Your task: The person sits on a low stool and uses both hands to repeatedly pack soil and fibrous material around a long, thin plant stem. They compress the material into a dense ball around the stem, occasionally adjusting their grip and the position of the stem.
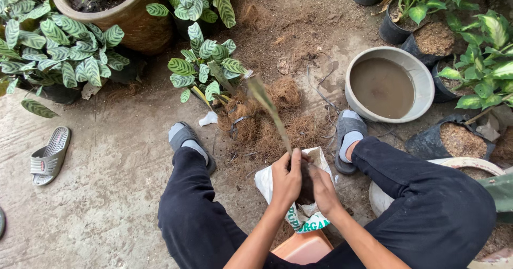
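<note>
My left hand (286, 181) and my right hand (322, 188) close together around a dark clump of roots and soil (305, 186) at the base of a plant cutting. Its long thin stem (271, 113) rises up and away to the left, ending in a cut tip. Both hands are over an open white plastic bag (299, 215) with green print, which lies between my knees. A pile of brown coconut fibre (267, 127) is spread on the ground just beyond the hands.
A grey basin of muddy water (389, 84) stands at right. Striped-leaf potted plants (206, 68), a large clay pot (120, 15) and black grow bags (451, 141) ring the spot. A loose grey sandal (49, 156) lies left. An orange stool (303, 247) is under me.
</note>
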